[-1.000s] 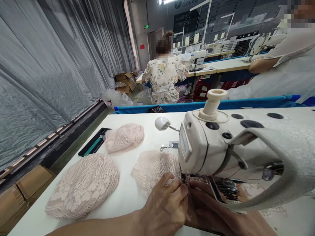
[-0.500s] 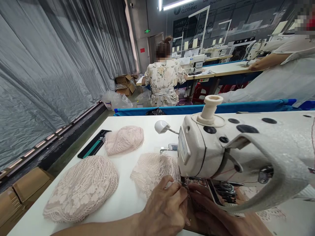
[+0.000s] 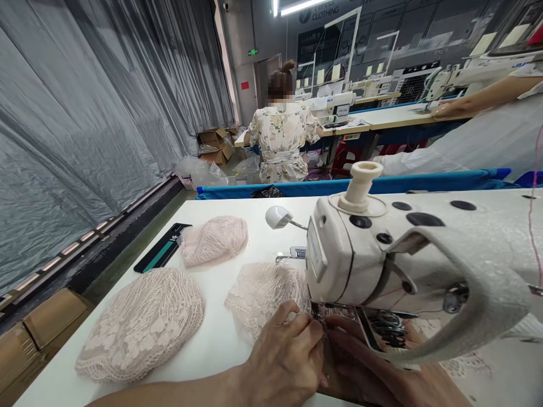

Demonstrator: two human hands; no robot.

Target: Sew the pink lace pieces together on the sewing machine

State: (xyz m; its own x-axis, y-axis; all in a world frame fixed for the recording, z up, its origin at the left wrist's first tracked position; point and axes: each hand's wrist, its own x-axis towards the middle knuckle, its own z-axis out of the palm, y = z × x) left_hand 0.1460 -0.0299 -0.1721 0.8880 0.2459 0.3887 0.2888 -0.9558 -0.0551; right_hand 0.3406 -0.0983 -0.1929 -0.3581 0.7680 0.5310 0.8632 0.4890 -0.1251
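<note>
A white sewing machine [image 3: 335,254] stands at the right of the white table. Beneath its needle area, partly hidden, lies a pale pink lace piece [image 3: 258,294] that spreads out to the left. My left hand [image 3: 288,350] is closed on the edge of this lace, its fingers bent beside the presser foot. Just right of it, my right hand [image 3: 369,356] rests low under the machine head; its fingertips touch the work, but the machine partly covers them, so their grip is unclear. More lace shows beyond the right wrist.
A large stack of lace pieces [image 3: 144,328] lies at the left, a smaller lace piece [image 3: 216,240] behind it. Next to that is a dark phone [image 3: 159,251]. A small white lamp [image 3: 278,217] adjoins the machine. Two people sit beyond the blue cloth barrier [image 3: 407,182].
Both my hands stay almost in place at the lace. The person at the far right has shifted their arm and body slightly right. A red thread at the right edge has moved left.
</note>
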